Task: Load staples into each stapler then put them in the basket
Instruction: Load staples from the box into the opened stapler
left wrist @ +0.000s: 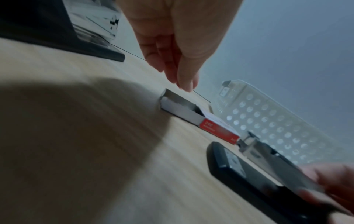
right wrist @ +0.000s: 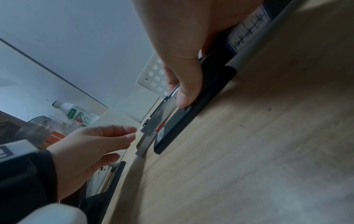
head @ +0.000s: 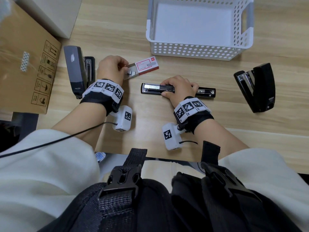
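A black stapler [head: 205, 91] lies folded out flat mid-table, its metal magazine [head: 151, 86] facing up. My right hand [head: 165, 89] grips the magazine, thumb on the near side [right wrist: 184, 101]. The red and white staple box [head: 147, 66] lies left of it, with its tray [head: 132, 73] slid out and staples showing inside. My left hand [head: 124, 68] hovers over the tray [left wrist: 180, 106] with straight fingers [left wrist: 185, 84] held close together, and I see nothing between them. The white perforated basket [head: 197, 49] stands behind, with nothing in it.
A grey stapler [head: 76, 71] lies at the left beside a cardboard box [head: 25, 64]. Another black stapler [head: 257, 87] lies partly open at the right. A bottle [right wrist: 76, 113] stands beyond the left hand. The table's front edge [head: 117, 152] is close to my body.
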`<state>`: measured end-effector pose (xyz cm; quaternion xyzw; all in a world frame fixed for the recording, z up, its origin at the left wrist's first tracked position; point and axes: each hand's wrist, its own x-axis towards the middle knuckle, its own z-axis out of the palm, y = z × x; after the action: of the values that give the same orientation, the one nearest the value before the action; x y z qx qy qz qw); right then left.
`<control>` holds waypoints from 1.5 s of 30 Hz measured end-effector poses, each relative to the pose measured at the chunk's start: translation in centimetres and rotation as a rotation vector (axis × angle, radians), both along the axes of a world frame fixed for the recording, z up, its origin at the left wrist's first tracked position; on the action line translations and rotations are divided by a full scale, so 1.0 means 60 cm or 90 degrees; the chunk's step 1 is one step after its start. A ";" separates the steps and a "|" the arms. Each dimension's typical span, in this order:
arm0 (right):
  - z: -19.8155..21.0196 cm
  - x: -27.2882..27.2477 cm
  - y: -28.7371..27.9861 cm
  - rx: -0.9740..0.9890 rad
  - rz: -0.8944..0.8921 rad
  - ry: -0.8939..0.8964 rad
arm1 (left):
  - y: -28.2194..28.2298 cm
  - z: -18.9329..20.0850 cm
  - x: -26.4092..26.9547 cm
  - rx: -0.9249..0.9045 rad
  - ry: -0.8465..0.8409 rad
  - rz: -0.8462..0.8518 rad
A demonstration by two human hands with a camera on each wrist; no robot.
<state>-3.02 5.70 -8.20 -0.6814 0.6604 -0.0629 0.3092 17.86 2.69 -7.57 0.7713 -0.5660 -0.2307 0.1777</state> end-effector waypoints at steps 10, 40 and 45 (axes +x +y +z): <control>-0.003 -0.001 0.001 -0.011 -0.010 -0.010 | -0.021 -0.011 -0.013 0.117 -0.130 -0.130; 0.001 0.001 0.002 -0.006 -0.007 -0.003 | -0.013 -0.014 -0.023 0.077 -0.077 -0.165; 0.001 0.000 0.001 -0.004 -0.005 -0.003 | -0.015 -0.017 -0.026 0.088 -0.062 -0.151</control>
<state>-3.01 5.78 -8.11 -0.6799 0.6620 -0.0676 0.3081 16.29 1.76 -8.57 0.7196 -0.6439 -0.2510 0.0678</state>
